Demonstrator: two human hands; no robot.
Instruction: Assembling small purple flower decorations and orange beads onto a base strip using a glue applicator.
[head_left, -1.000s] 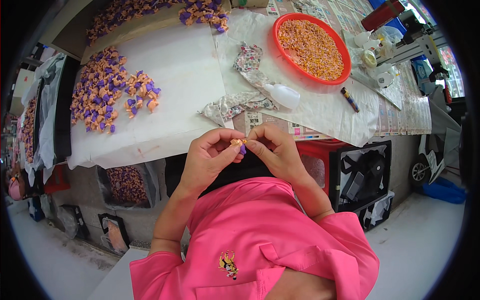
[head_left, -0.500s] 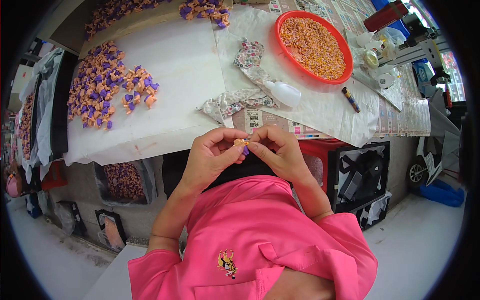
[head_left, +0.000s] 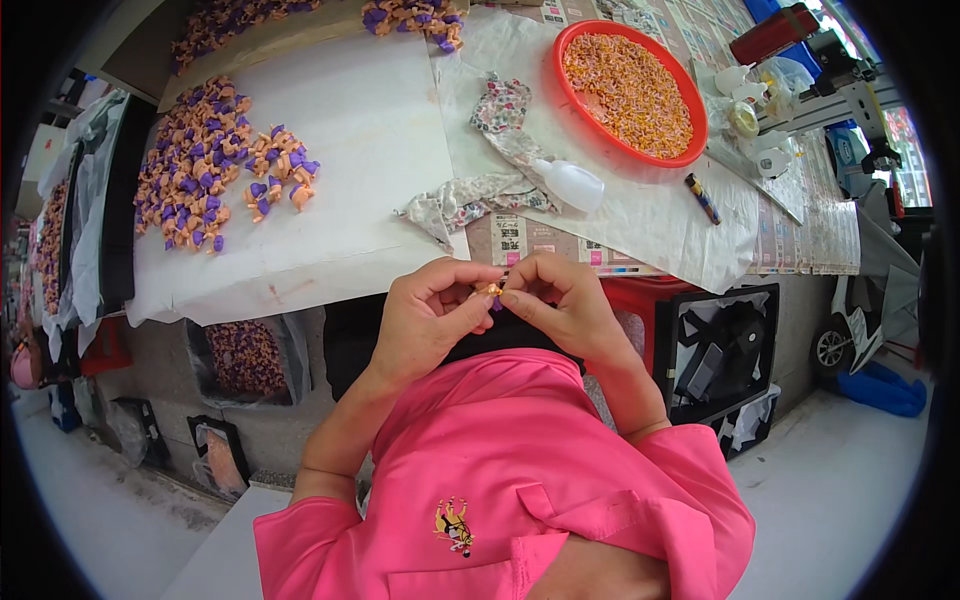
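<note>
Slightly toward 3 o'clock, the small toy piece had shifted, its purple part showing less than before. Left hand fingers were clamped on it; right hand fingers met its 3 o'clock side, though whether they pinched it I couldn't tell. On the bench, a pile of similar pieces lay toward 10 o'clock, a white bottle and red bowl toward 1.

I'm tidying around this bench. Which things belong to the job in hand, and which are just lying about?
Likely the job:
small peach-and-purple piece, between left hand and right hand
heap of similar pieces
red tray of small parts

Likely lying about:
floral cloth
dark patterned tube
red cylinder
</note>
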